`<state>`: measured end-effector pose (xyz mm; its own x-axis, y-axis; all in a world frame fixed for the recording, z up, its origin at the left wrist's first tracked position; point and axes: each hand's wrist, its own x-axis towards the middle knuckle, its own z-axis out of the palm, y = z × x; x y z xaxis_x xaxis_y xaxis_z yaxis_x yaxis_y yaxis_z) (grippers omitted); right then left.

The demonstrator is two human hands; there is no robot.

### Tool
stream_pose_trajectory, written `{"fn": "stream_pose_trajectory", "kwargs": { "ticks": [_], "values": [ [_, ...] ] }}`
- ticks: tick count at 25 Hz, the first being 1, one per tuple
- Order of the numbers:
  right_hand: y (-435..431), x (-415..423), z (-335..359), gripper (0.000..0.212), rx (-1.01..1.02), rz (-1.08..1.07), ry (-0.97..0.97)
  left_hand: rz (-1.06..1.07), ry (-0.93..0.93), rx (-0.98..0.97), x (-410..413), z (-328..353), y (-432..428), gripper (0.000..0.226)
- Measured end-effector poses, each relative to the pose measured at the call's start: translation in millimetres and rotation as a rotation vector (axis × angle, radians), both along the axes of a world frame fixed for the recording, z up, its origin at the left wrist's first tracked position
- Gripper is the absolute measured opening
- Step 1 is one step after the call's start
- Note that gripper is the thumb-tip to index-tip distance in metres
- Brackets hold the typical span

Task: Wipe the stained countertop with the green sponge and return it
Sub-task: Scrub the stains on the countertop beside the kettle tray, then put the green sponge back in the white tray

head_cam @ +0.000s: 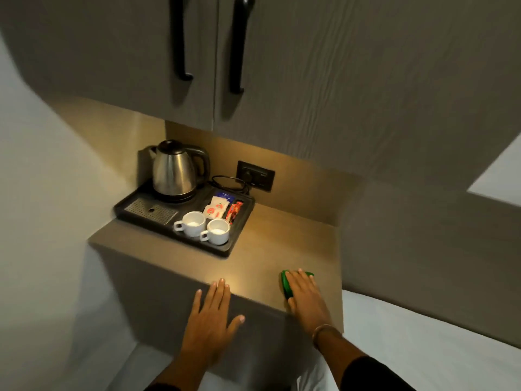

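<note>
The green sponge (286,285) lies on the brown countertop (270,244) near its front right corner. My right hand (306,297) rests flat on top of the sponge and covers most of it; only its left side and far edge show. My left hand (212,314) is spread, fingers apart, with the fingertips at the countertop's front edge and nothing in it. No stain is discernible on the lit surface.
A black tray (239,238) at the back left carries a steel kettle (174,170), two white cups (194,222), sachets and a drip grille. A wall socket (256,175) with a plugged cord sits behind. Cabinet doors with black handles (238,46) hang overhead.
</note>
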<state>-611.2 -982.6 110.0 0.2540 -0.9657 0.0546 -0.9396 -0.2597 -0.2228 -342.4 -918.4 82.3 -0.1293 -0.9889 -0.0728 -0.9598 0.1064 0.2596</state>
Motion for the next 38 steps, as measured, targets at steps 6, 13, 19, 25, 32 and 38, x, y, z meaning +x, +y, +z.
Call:
{"fn": "stream_pose_trajectory", "kwargs": {
  "ticks": [6,13,19,25,32,38],
  "values": [
    [126,93,-10,0.078,-0.169,0.338,0.068,0.259,-0.015,-0.086,57,-1,178,0.096],
    [322,258,-58,0.075,-0.083,0.752,-0.057,0.688,-0.097,-0.004,153,-30,426,0.088],
    [504,399,-81,0.079,-0.020,1.087,-0.130,1.012,-0.107,0.076,232,-32,617,0.088],
    [709,527,-86,0.079,0.053,1.337,-0.153,1.269,-0.111,0.170,301,-42,815,0.093],
    [805,596,-94,0.073,0.045,1.445,-0.105,1.350,-0.112,0.191,351,-67,915,0.088],
    [822,639,-137,0.075,0.091,1.351,0.087,1.298,-0.024,0.095,395,-110,961,0.085]
  ]
}}
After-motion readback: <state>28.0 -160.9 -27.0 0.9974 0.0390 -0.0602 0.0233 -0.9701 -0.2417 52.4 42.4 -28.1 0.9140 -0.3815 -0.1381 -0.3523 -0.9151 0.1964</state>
